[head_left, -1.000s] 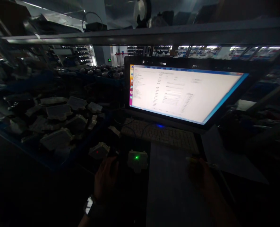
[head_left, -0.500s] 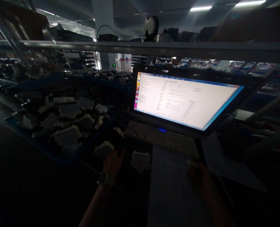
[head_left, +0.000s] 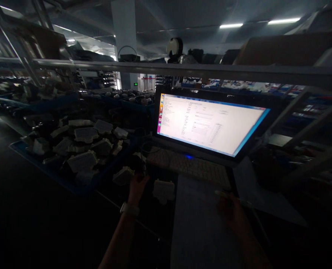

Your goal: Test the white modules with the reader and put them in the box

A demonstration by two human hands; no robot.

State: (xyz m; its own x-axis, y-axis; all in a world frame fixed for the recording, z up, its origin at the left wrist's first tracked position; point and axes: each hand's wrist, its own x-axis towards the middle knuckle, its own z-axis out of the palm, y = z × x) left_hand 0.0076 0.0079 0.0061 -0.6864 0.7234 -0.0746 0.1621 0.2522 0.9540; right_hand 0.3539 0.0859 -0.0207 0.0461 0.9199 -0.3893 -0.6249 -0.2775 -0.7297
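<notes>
Low in the middle, my left hand (head_left: pixel 137 186), with a watch on its wrist, has its fingers pinched at the end of a thin cable (head_left: pixel 143 169); the dark hides part of the grip. A pale flat housing (head_left: pixel 123 175) lies just left of these fingers, and another pale housing (head_left: pixel 164 190) to their right. My right hand (head_left: pixel 230 209) is closed around a slim pen-like stick with a pale tip (head_left: pixel 218 192), above a white paper sheet (head_left: pixel 192 220).
A lit monitor (head_left: pixel 205 123) stands behind a white keyboard (head_left: pixel 188 164). At the left, a blue bin (head_left: pixel 67 186) is heaped with similar housings. More paper (head_left: pixel 262 190) lies at the right. Overhead runs a shelf (head_left: pixel 154 66) bearing boxes and other items.
The view has tilted up and shifted slightly. My left hand has turned a little, its fingers now raised at the cable end. My right hand keeps its grip over the paper.
</notes>
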